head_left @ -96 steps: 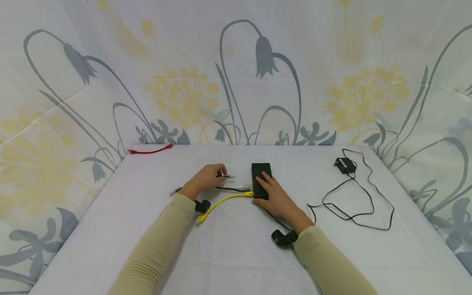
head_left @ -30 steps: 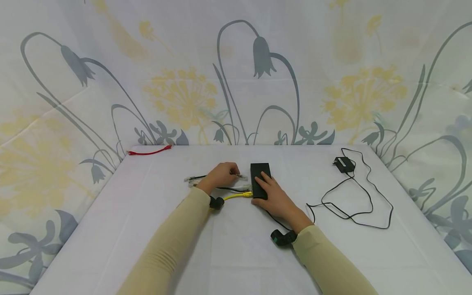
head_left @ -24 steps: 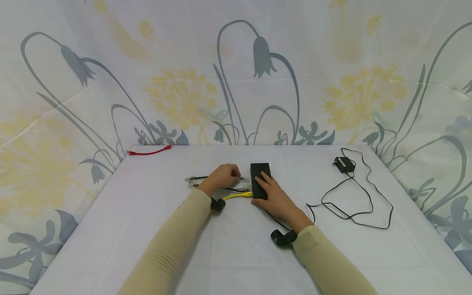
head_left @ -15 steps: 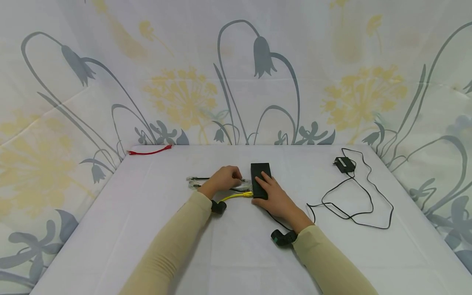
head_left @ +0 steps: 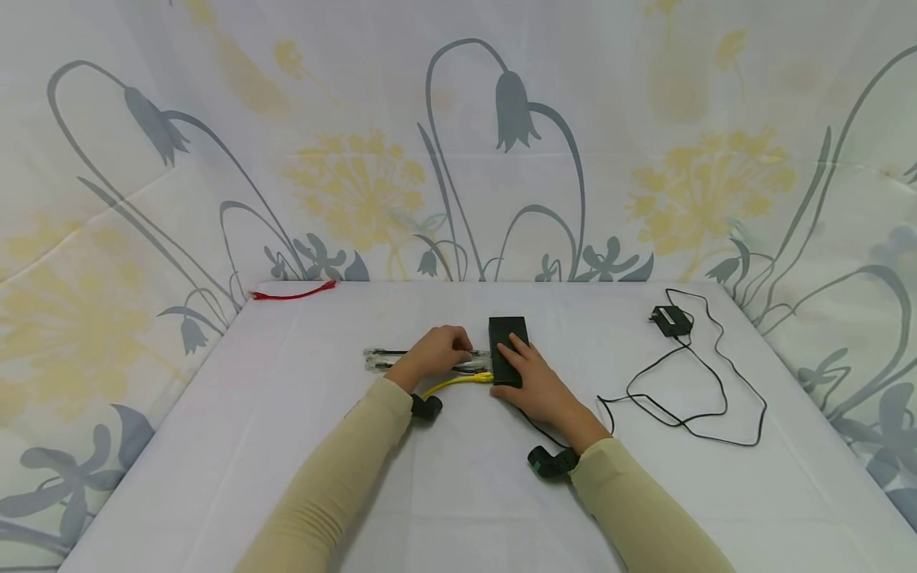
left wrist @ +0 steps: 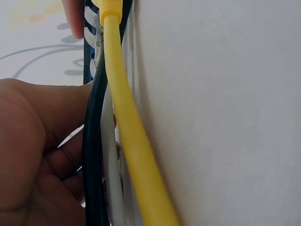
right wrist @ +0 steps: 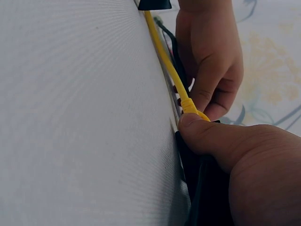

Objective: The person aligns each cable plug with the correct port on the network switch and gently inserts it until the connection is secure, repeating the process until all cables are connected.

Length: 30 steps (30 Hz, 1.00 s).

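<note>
A black network switch [head_left: 507, 328] lies on the white tabletop. The right hand [head_left: 537, 386] holds it from the right, fingers over its top, thumb [right wrist: 194, 121] at the near edge beside the yellow plug. The left hand [head_left: 434, 350] pinches a black network cable [head_left: 390, 352] near its plug, right at the switch's left side. The plug is mostly hidden by the fingers. Nearer the person, a yellow network cable [left wrist: 127, 117] is plugged into the switch. Another black cable [left wrist: 92, 141] runs between them, its plug at the port side. Clear connectors [head_left: 376, 363] show at the cables' left ends.
A black power adapter [head_left: 672, 321] lies at the right, its looped cord [head_left: 723, 390] spreading over the table. A thin cord [head_left: 546, 434] runs under the right wrist. A short red cable [head_left: 294, 296] lies at the back left edge, before a flowered curtain [head_left: 358, 199].
The left hand has carried the black cable rightward to the switch, then slid slightly toward the person along its port side. The right hand and the switch have stayed in place.
</note>
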Each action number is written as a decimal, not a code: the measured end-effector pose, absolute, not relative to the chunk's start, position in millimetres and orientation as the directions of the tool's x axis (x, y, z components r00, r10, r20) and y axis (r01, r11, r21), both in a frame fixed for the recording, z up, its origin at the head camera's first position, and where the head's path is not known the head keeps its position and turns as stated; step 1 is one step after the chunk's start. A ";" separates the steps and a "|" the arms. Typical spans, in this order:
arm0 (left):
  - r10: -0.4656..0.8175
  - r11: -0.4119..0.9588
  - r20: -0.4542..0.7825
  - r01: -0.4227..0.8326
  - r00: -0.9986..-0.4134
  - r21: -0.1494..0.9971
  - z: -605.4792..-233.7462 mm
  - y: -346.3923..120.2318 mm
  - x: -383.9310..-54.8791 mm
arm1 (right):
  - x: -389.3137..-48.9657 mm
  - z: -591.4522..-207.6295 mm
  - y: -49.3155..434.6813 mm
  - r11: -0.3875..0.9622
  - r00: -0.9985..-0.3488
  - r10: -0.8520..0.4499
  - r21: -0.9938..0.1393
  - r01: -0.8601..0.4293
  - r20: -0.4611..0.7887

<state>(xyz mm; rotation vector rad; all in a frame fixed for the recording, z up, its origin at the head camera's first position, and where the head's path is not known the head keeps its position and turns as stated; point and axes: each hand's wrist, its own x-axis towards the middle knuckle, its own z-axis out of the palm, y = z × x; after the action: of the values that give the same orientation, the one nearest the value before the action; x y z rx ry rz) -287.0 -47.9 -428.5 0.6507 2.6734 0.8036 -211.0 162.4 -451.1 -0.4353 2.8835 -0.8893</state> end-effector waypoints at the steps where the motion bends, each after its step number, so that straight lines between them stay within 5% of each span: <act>1: 0.492 0.745 -0.126 0.341 -0.862 0.574 -428.5 -47.8 -286.2 | -211.0 -451.1 162.4 0.790 -0.955 -0.296 -0.564 -0.243 -0.004; 30: 0.499 0.714 -0.132 0.320 -0.857 0.622 -426.8 -51.4 -285.9 | -211.9 -451.8 161.8 0.792 -0.955 -0.298 -0.556 -0.251 0.006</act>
<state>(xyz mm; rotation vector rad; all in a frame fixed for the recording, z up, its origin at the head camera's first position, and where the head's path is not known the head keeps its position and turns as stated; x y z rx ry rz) -285.9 -51.4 -426.8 0.6445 2.6313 0.8763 -211.9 161.8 -451.8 -0.4439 2.8965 -0.8817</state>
